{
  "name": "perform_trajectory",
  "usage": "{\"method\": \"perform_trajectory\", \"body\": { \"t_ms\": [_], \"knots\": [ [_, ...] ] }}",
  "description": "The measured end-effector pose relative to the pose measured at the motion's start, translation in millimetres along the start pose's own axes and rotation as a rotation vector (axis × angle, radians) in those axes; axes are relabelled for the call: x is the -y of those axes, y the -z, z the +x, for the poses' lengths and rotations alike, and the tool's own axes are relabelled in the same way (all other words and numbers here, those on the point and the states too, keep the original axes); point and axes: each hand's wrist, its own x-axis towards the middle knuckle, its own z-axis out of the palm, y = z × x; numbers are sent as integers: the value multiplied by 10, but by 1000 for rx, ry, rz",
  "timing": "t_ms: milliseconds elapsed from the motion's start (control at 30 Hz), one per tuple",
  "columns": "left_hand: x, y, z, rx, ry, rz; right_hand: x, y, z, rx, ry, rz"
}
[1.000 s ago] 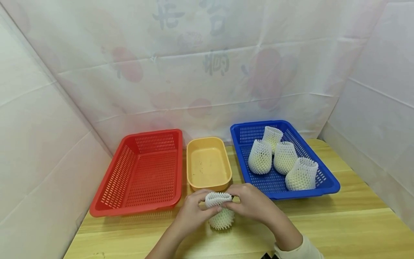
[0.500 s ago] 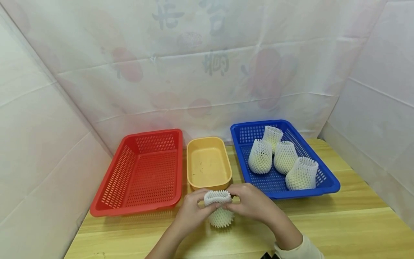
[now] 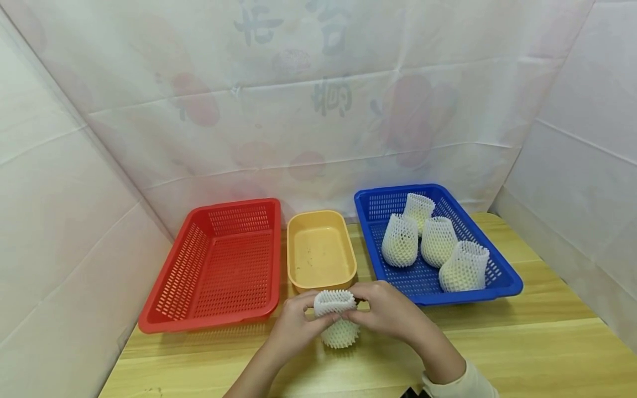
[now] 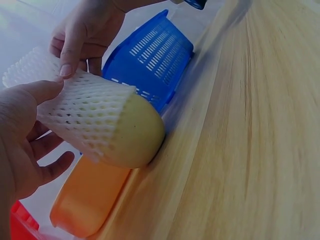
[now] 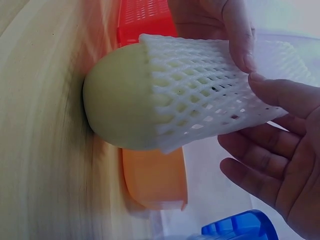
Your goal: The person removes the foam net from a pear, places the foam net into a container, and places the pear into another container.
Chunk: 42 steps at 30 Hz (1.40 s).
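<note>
In the head view, the left hand (image 3: pixel 297 322) and the right hand (image 3: pixel 387 311) meet around a white foam net sleeve (image 3: pixel 340 334). Each hand pinches the sleeve from its own side: the thumbs press on the face near to the person, close together below the open rim, and some fingers go behind. The left wrist and right wrist views show the other fingers of each hand half bent and a little apart. The sleeve stands upright around the upper part of a pale yellow-green, melon-like fruit (image 4: pixel 142 132); the lower part of this fruit is uncovered and rests on the wooden table (image 3: pixel 497 337).

Just behind the sleeve is a yellow plastic tray (image 3: pixel 320 254), at the middle of the table's far edge. On its left, just beside it, a red plastic basket (image 3: pixel 236 271) lies along the table's left edge. On its right, toward the rounded far right corner, is a blue plastic basket (image 3: pixel 413 284). This one carries four wrapped fruits (image 3: pixel 439 243) in similar white nets: one near its far edge, two about the middle, one against its near right corner. A pale curtain (image 3: pixel 308 127) with faded prints hangs behind the far edge.
</note>
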Motion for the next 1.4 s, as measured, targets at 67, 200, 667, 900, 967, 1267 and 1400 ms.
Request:
{"method": "perform_trajectory", "body": {
  "t_ms": [67, 200, 667, 900, 967, 1267, 1400],
  "knots": [
    [-9, 4, 0, -8, 1, -5, 1, 1, 1, 3, -1, 4],
    [-29, 12, 3, -23, 6, -18, 3, 5, 2, 13, -16, 7],
    [-49, 16, 0, -65, 34, -35, 7, 3, 3, 5, -20, -5],
    [-36, 18, -5, -50, 65, -33, 11, 0, 2, -9, -14, 14],
    [-31, 17, -4, -44, 73, -39, 18, 5, 1, -11, -12, 22],
    [-35, 4, -10, -76, 58, -51, 22, 14, 5, 13, -26, 26],
    [-48, 3, -14, -87, 70, -79, 8, 2, 3, 30, -30, 12]
  ]
}}
